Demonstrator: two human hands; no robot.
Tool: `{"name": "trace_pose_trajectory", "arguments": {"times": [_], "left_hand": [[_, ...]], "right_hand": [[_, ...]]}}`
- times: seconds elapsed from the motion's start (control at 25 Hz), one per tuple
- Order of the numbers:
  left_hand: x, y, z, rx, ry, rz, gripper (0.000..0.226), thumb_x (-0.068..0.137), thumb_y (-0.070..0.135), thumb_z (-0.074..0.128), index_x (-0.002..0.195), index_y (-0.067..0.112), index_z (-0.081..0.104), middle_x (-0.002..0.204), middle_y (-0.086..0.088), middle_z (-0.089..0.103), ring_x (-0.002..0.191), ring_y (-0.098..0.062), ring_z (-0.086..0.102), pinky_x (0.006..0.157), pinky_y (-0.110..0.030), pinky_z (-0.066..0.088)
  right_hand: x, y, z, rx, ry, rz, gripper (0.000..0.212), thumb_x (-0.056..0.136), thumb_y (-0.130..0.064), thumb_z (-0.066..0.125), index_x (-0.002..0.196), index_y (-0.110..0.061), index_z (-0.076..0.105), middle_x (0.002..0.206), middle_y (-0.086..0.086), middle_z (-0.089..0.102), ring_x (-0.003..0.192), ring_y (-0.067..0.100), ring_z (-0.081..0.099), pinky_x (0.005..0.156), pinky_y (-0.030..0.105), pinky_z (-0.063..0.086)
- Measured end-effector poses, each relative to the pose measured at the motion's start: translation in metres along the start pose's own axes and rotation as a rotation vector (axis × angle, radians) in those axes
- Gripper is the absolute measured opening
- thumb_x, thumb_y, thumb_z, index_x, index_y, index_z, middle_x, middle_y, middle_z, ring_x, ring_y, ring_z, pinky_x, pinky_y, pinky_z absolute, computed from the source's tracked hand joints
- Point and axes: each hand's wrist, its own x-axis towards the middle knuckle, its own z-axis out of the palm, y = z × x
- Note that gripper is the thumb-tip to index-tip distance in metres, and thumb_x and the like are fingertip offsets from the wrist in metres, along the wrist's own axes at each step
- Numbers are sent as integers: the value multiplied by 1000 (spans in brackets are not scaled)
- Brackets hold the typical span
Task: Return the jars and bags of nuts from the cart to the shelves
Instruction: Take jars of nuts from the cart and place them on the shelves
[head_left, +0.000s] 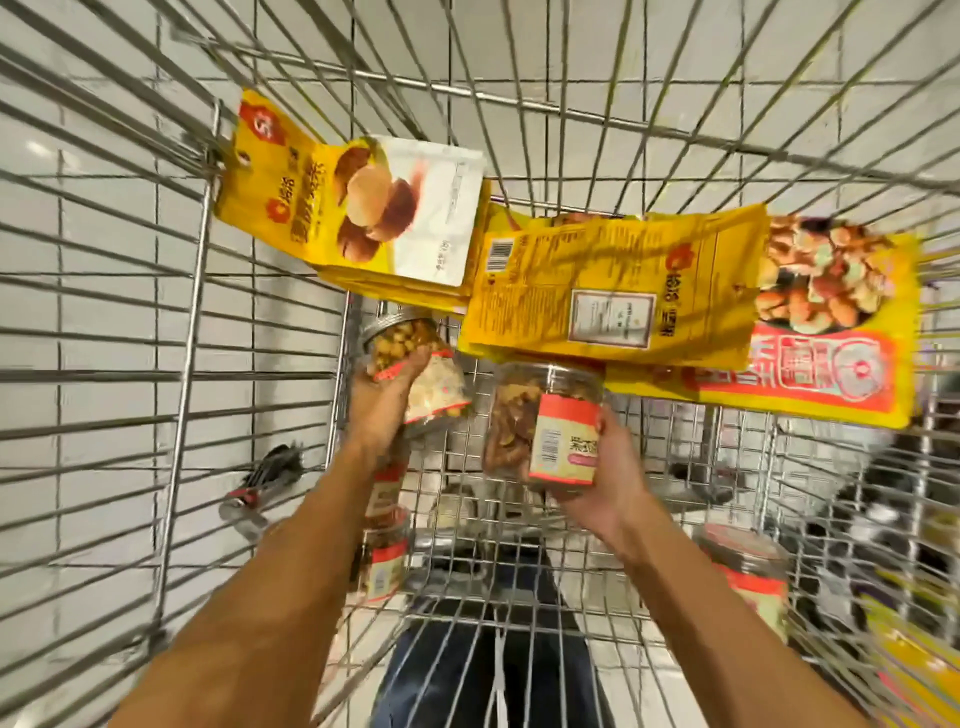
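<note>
1. Left yellow bag (291, 208): we read the brand 洽洽 beside a red flower logo.
2. Middle yellow bag (597, 280): 洽洽 again, plus a barcode; its fine print is beyond us.
3. Right yellow bag (810, 374): large white characters on red, which we cannot make out.
4. Left jar (439, 387) and right jar (563, 441): label characters too blurred for us.

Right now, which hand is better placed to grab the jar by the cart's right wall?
Right, probably. The loose jar lies beside the right forearm; the left hand would have to cross over. But the right hand grips the brown-nut jar and the left the mixed-nut jar, so unload first.
</note>
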Motion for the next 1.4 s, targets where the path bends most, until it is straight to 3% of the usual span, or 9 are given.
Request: {"name": "trace_pose_trajectory", "arguments": {"times": [0.28, 0.48, 0.56, 0.72, 0.84, 1.0, 1.12, 1.28, 1.4], "left_hand": [[-121, 77, -28, -103, -445, -91, 28, 65, 52, 60, 71, 31, 77, 81, -1, 76, 69, -18, 72, 53, -32, 58], [-259, 155, -34, -227, -785, -16, 71, 50, 69, 69, 93, 12, 73, 88, -10, 75, 77, -22, 73, 54, -35, 58], [-311, 174, -26, -228, -890, 31, 77, 67, 76, 50, 106, 12, 66, 98, -11, 74, 88, -25, 71, 66, -43, 59], [-429, 182, 3, -131, -1167, 24, 75, 73, 74, 38, 100, 15, 74, 103, -11, 73, 93, -28, 70, 71, -49, 58], [-507, 156, 26, -51, -1435, -7, 80, 45, 68, 67, 101, 12, 74, 111, -16, 69, 101, -33, 66, 76, -56, 55], [-613, 77, 67, 95, -1797, -289, 79, 67, 66, 65, 110, 0, 68, 112, -26, 65, 102, -43, 64, 75, -57, 55], [-689, -6, 101, 239, -1768, -120, 80, 45, 65, 74, 104, 11, 73, 110, -16, 69, 102, -34, 66, 82, -58, 53], [-763, -99, 133, 326, -1670, -80, 69, 71, 72, 39, 77, 16, 79, 88, -11, 75, 78, -28, 73, 55, -41, 58], [-808, -145, 153, 269, -1729, 6, 67, 71, 72, 40, 100, 22, 74, 110, -8, 71, 105, -30, 66, 82, -50, 56]], "right_hand": [[-118, -66, 32, -19, -54, -161, 46, 96, -40, 28, 83, -12, 62, 67, 7, 68, 54, 20, 65, 43, 22, 51], [-280, -84, 30, 183, -106, -443, 60, 96, -40, 26, 63, -12, 68, 50, 1, 65, 39, 14, 59, 35, 17, 46], [-344, -70, 17, 343, -171, -574, 70, 96, -34, 24, 46, -11, 67, 44, -1, 60, 33, 11, 55, 33, 15, 43], [-456, -17, -42, 746, -172, -833, 48, 91, -33, 33, 63, -12, 66, 51, 0, 64, 39, 13, 60, 39, 21, 51], [-514, 21, -92, 901, -98, -1016, 41, 78, -38, 43, 55, -16, 69, 54, -3, 64, 46, 12, 62, 51, 23, 56], [-586, 87, -183, 1080, -52, -1184, 39, 76, -36, 45, 62, -14, 75, 73, 1, 72, 70, 16, 70, 75, 32, 56], [-631, 148, -263, 1131, 60, -1262, 23, 65, -31, 58, 63, -15, 75, 71, 0, 71, 67, 15, 67, 70, 25, 53], [-676, 216, -353, 1198, 151, -1317, 43, 82, -31, 41, 56, -15, 72, 60, -3, 66, 55, 10, 63, 61, 17, 49], [-703, 244, -397, 1264, 172, -1295, 40, 75, -33, 44, 53, -13, 71, 56, -1, 65, 49, 12, 62, 56, 17, 49]]}}
